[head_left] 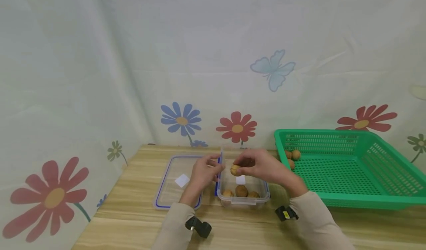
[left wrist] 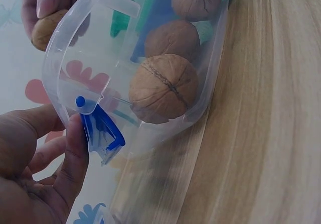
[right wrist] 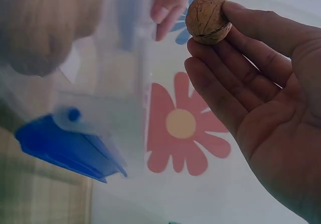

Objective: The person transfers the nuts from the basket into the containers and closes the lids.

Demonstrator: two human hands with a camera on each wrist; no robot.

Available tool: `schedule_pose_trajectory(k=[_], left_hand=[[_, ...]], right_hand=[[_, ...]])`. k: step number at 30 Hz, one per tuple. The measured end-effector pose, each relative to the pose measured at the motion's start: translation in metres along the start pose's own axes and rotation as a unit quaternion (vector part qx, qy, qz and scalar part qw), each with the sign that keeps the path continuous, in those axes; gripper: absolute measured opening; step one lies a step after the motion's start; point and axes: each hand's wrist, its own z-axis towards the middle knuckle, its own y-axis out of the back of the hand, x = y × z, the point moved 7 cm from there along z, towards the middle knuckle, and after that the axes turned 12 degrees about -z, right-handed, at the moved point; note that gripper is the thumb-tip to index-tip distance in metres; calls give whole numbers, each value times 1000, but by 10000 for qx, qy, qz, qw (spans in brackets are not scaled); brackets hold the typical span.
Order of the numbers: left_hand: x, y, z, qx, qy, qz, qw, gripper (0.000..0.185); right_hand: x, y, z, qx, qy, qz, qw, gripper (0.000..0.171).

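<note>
In the head view my right hand pinches a walnut between thumb and fingertips, above a clear plastic box. The right wrist view shows this held walnut up close, with its seam visible. Several walnuts lie in the near part of the box. At the box's left side, my left hand grips the rim between thumb and finger, close to a blue clip. The box's lid, with a blue seal and a white label, lies on the table left of the box.
A green plastic basket stands to the right, with a few walnuts in its far left corner. Behind the wooden table hangs a pale cloth printed with flowers and a butterfly.
</note>
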Motion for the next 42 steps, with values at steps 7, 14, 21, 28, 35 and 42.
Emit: schedule_pose_trajectory(k=[7, 14, 21, 28, 35, 42], left_hand=[[0, 0, 0, 5, 17, 15, 10000, 44], [-1, 0, 0, 18, -6, 32, 10000, 44], [-2, 0, -1, 41, -3, 17, 10000, 44], [-3, 0, -2, 15, -13, 44, 10000, 44], [-4, 0, -2, 21, -37, 30, 10000, 44], [-3, 0, -3, 25, -88, -11, 10000, 45]], right_hand=[[0, -16, 5, 164, 123, -60, 9998, 14], [-1, -27, 8, 324, 90, -36, 9994, 12], [-5, -36, 10, 352, -120, -211, 9991, 12], [-9, -45, 13, 289, -231, -425, 9984, 10], [-6, -52, 14, 193, -51, -549, 9983, 9], [-11, -62, 16, 329, -186, -413, 9984, 10]])
